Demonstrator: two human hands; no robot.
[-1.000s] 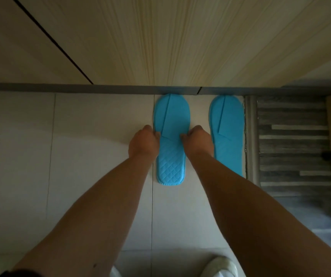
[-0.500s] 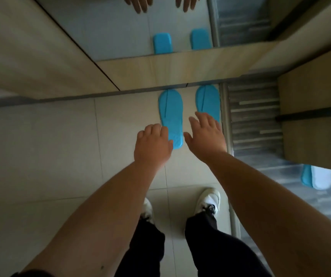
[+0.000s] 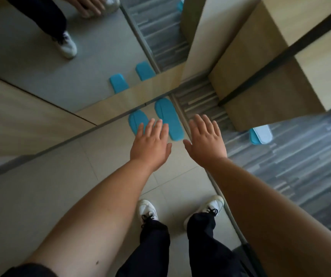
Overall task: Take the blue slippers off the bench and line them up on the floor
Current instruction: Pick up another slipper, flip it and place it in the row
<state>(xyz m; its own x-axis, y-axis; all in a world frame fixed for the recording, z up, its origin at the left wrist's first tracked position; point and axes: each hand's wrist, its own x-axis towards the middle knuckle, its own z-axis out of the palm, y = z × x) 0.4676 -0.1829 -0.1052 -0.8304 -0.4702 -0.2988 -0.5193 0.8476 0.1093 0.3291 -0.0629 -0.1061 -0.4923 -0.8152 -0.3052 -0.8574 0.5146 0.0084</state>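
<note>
Two blue slippers lie side by side on the pale tiled floor, toes against the base of a mirrored wooden panel. My left hand (image 3: 150, 144) hovers above the left slipper (image 3: 136, 120) and hides its heel. The right slipper (image 3: 168, 118) shows almost whole. My right hand (image 3: 206, 142) hangs open just right of that slipper, over the floor strip. Both hands are flat with fingers spread and hold nothing. The mirror (image 3: 60, 62) reflects the slippers' heels, my shoes and hands.
A wooden bench or cabinet (image 3: 280, 62) stands at the right on grey striped flooring (image 3: 300, 166). Another blue and white slipper (image 3: 260, 134) pokes out beneath it. My white shoes (image 3: 147, 209) stand on the tiles below the hands. A metal threshold strip (image 3: 218, 188) divides tile from striped floor.
Both hands let go of the left slipper and rose away from the floor, fingers opening. The view pulled back and tilted, bringing the mirror, my legs and the bench into sight.
</note>
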